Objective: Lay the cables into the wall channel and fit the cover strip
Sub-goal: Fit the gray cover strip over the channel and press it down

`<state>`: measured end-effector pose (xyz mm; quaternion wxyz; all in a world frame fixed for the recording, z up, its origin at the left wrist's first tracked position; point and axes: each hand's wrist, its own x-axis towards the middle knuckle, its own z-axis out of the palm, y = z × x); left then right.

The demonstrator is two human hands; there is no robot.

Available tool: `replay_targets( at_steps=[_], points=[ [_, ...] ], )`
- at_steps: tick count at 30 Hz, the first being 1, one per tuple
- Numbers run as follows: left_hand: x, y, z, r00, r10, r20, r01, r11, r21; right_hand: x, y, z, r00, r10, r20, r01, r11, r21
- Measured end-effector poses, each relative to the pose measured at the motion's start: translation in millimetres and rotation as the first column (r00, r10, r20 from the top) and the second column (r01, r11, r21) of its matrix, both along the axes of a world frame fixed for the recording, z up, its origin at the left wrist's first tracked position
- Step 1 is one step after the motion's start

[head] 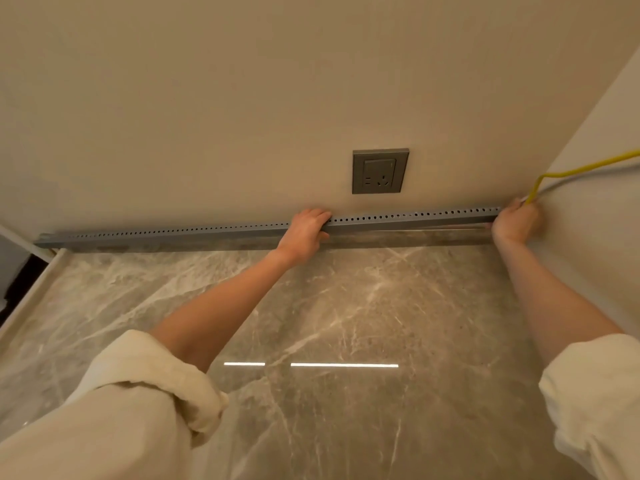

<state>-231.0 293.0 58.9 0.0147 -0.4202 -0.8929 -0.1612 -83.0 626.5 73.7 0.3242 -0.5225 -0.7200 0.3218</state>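
Two rolled-up cream sleeves (149, 386) are seen nearest the camera, with bare forearms reaching out across the polished grey marble tabletop (346, 323) toward the wall.

At the far edge of that tabletop the long grey channel with a perforated top edge (207, 232) is seen lying along the foot of the beige wall (242, 98), running from the left end nearly to the right-hand corner. The left hand (304, 232) is set on it about midway, fingers curled over the top edge and the thumb at the front face — a firm grip on the strip. The right hand (516, 223) is closed at the channel's right end, where the thin yellow cable (575, 171) and a paler grey cable (557, 185) run down into it; whether only the cables or also the strip end are held cannot be told.

A long, thin strip of this kind is judged light but springy, likely to bow if held at one point, so two well-spread holds suit it. The cables are soft and should be guided near the channel mouth.

Above, a grey wall socket (380, 171) is fixed to the wall.
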Motion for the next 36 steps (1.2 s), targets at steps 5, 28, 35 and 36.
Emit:
replay_targets(
  at_steps=[5,28,35,36],
  points=[
    [-4.5,3.8,-4.4,0.999,-0.003,-0.053,0.005,0.999,0.041,-9.6,7.8,-1.5,0.999,-0.044,0.011,0.043,0.998,0.051],
    [11.0,-12.4,-40.9,0.79,0.613,0.028,-0.579,0.731,0.362,-22.5,-46.2,-28.3,0.875,-0.221,-0.431,-0.169,0.695,-0.699],
    [-24.2,-70.3,-29.5,0.11,0.58,0.807,-0.974,-0.097,0.202,-21.1,-43.1,-26.6,0.881,-0.213,-0.422,-0.178,0.678,-0.713],
    [-28.5,-75.4,-30.2,0.11,0.527,0.843,-0.977,-0.098,0.189,-20.9,-42.9,-26.9,0.879,-0.214,-0.427,-0.186,0.671,-0.718]
  ],
)
